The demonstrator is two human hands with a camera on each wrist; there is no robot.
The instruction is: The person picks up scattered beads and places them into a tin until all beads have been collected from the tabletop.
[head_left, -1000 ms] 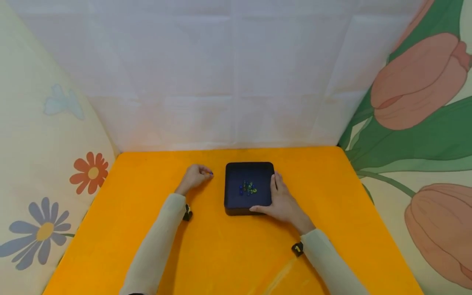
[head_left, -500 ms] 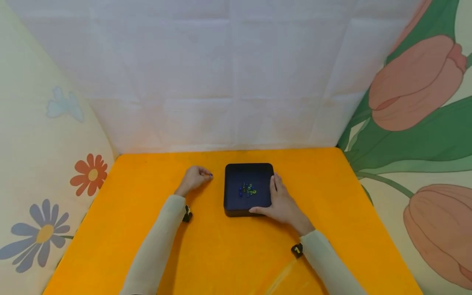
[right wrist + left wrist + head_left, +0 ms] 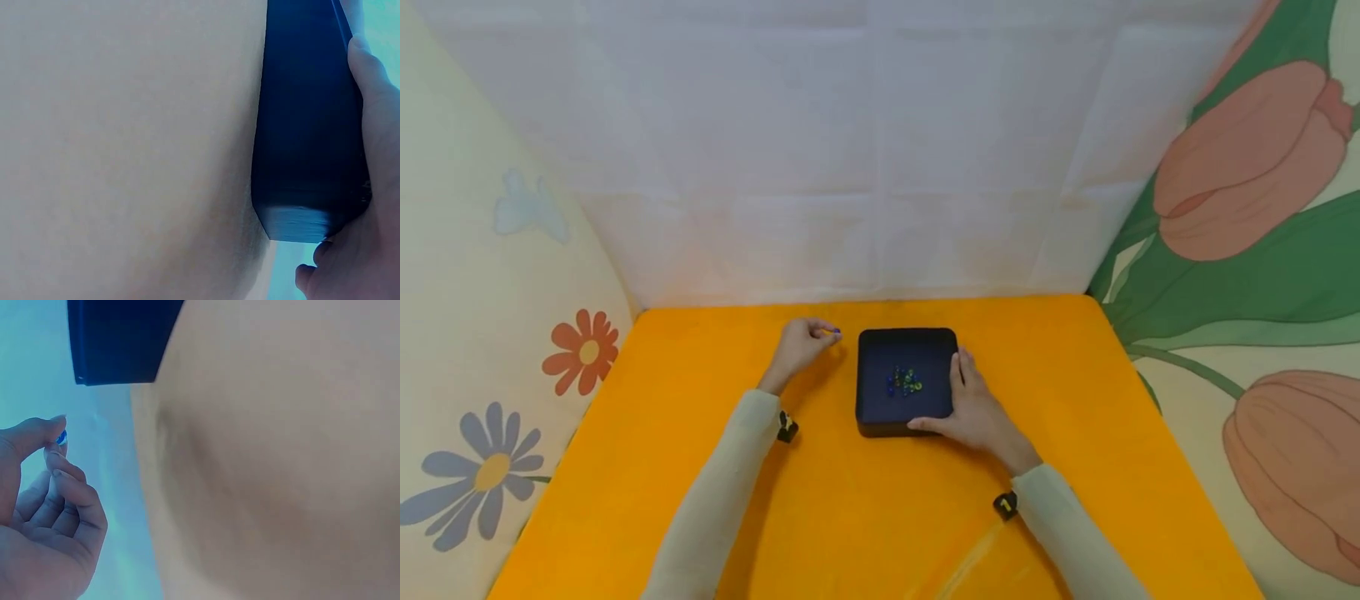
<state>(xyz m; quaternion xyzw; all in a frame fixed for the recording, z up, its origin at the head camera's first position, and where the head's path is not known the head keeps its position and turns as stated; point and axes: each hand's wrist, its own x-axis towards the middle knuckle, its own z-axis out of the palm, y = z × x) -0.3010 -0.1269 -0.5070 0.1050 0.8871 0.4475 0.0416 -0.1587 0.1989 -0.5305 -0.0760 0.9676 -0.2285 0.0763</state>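
Note:
A small blue glass marble [image 3: 61, 437] is pinched between the thumb and index fingertip of my left hand [image 3: 799, 346], raised over the table left of a square black tray [image 3: 891, 431]. The other left fingers curl in toward the palm in the left wrist view. Several small blue and yellow-green marbles [image 3: 906, 382] lie together in the middle of the tray floor. My right hand [image 3: 979, 415] holds the tray at its near right corner. Its thumb lies along the near rim, and its fingers along the right side.
An orange cloth [image 3: 865, 517] covers the table under the tray. Behind it hangs a white sheet [image 3: 775, 167], with flower-patterned cloths on the left [image 3: 467, 292] and right [image 3: 1240, 333]. A dark band [image 3: 786, 427] sits at each wrist.
My left hand has lifted and moved slightly away from me and rightward with the marble, after staying low over the cloth. The right hand and the tray hold their place.

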